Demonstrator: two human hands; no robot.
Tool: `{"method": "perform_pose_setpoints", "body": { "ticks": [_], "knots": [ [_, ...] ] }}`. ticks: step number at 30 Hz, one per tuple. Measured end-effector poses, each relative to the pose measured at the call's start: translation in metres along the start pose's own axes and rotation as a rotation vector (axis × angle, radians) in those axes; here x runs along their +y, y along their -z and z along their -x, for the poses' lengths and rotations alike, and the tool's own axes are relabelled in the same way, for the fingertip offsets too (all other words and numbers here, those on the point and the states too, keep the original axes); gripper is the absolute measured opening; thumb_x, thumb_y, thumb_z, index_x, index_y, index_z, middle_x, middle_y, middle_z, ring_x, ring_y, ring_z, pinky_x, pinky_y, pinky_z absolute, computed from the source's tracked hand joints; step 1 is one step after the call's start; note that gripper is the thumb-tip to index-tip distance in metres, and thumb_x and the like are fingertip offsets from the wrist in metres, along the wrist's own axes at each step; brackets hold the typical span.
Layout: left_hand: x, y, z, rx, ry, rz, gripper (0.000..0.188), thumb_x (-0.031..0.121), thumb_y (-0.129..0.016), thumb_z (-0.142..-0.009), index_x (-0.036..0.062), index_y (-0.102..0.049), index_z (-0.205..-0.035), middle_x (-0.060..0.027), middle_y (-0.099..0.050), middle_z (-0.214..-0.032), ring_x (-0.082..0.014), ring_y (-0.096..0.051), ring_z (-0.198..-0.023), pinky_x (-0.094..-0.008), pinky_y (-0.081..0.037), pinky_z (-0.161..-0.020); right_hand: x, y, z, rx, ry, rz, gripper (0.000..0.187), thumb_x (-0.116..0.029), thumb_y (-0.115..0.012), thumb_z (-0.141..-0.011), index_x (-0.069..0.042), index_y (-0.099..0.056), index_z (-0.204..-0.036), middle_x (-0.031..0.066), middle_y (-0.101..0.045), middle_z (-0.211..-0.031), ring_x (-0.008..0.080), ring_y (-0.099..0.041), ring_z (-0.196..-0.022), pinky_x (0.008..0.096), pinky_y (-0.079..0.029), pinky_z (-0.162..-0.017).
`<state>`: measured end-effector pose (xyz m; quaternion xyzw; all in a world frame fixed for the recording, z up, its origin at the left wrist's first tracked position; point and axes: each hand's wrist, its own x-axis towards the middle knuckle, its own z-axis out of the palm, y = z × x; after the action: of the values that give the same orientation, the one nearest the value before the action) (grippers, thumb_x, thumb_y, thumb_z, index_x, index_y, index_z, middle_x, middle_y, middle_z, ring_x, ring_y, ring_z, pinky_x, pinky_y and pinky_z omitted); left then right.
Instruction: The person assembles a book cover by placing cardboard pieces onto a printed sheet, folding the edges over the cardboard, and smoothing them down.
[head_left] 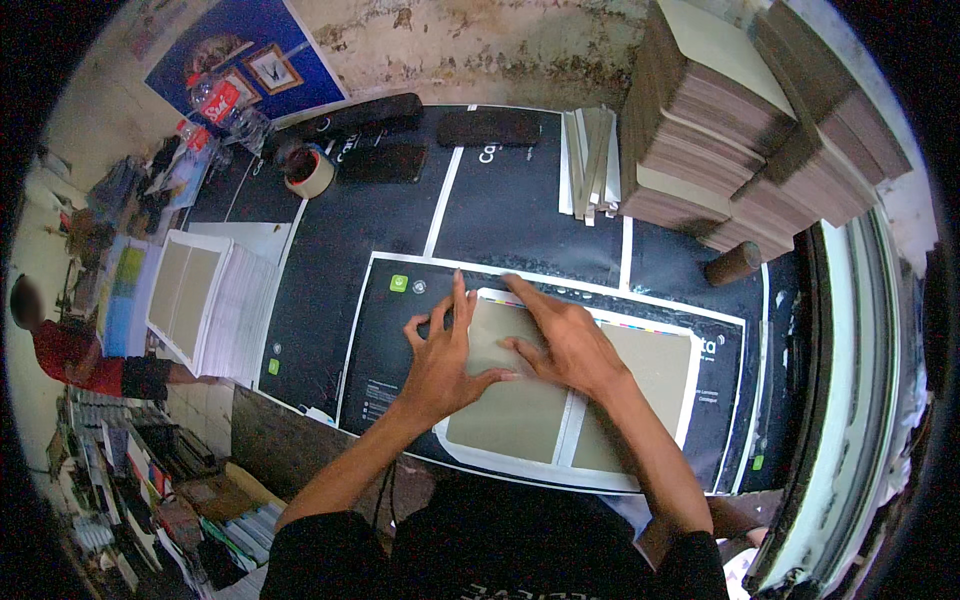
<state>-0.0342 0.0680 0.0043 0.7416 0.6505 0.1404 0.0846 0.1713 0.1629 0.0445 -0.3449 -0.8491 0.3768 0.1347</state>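
A book cover case (510, 420) lies in front of me, two grey-beige boards with white paper edges turned over them and a pale strip between. It rests on a dark printed sheet (375, 345) with a white border. My left hand (440, 350) is at the case's upper left corner, fingers raised and apart, thumb reaching over the board. Near the top edge, my right hand (570, 340) has its fingers stretched to the left and its thumb over the left board. Neither hand shows anything held; whether the fingertips touch the paper I cannot tell.
Tall stacks of grey board (690, 130) stand at the back right, beside narrow board strips (592, 165) and a brown cylinder (735, 263). At left are a stack of covers (190, 295), a tape roll (308, 172) and plastic bottles (228, 108). A person (75, 350) is far left.
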Motion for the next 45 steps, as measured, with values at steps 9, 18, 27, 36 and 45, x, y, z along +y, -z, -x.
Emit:
{"method": "perform_pose_setpoints", "body": {
  "ticks": [9,18,27,36,45],
  "knots": [
    [0.012,0.012,-0.007,-0.067,0.074,0.029,0.142,0.043,-0.094,-0.068,-0.0046,-0.001,-0.164,-0.0246,-0.029,-0.166,-0.0371,-0.033,-0.148,-0.0605,-0.02,-0.109,0.033,-0.068,-0.001,0.12,0.27,0.207,0.079,-0.027,-0.064,-0.1,-0.003,-0.023,-0.163,0.0213,-0.034,-0.165,0.0367,-0.031,-0.154,0.0477,-0.023,-0.129],
    [0.005,0.008,-0.012,-0.104,-0.081,-0.023,0.126,0.06,-0.079,-0.082,-0.0089,-0.01,-0.162,-0.0275,-0.018,-0.169,-0.0389,-0.033,-0.147,-0.0605,-0.022,-0.112,0.026,-0.013,0.028,0.282,0.064,0.225,0.091,-0.028,-0.073,-0.094,0.0,-0.021,-0.163,0.0244,-0.03,-0.166,0.0429,-0.027,-0.155,0.0498,-0.022,-0.129],
    [0.012,0.006,-0.006,-0.108,-0.048,-0.012,0.125,0.054,-0.08,-0.082,-0.0081,-0.008,-0.163,-0.0231,-0.045,-0.158,-0.0356,-0.042,-0.139,-0.0566,-0.025,-0.105,0.03,-0.056,0.045,0.205,0.034,0.38,0.07,-0.04,-0.056,-0.103,-0.004,-0.036,-0.158,0.0183,-0.034,-0.165,0.0381,-0.027,-0.155,0.049,-0.023,-0.128],
    [0.015,0.011,-0.009,0.063,0.069,-0.057,0.144,0.075,-0.083,-0.064,-0.0024,-0.016,-0.164,-0.0177,-0.049,-0.158,-0.0335,-0.041,-0.141,-0.0572,-0.019,-0.112,0.013,-0.023,0.038,0.249,0.018,0.357,0.083,-0.028,-0.075,-0.092,-0.006,-0.034,-0.16,0.0235,-0.035,-0.164,0.0397,-0.029,-0.155,0.0508,-0.026,-0.127],
    [0.02,0.025,-0.02,-0.18,-0.159,-0.176,0.107,0.06,-0.073,-0.086,-0.0006,-0.028,-0.161,-0.023,-0.048,-0.155,-0.0343,-0.042,-0.142,-0.0614,-0.02,-0.112,0.02,-0.035,0.048,0.128,-0.047,0.21,0.069,-0.039,-0.056,-0.104,-0.001,-0.035,-0.159,0.0209,-0.036,-0.164,0.0352,-0.03,-0.155,0.0524,-0.02,-0.128]
  ]
}}
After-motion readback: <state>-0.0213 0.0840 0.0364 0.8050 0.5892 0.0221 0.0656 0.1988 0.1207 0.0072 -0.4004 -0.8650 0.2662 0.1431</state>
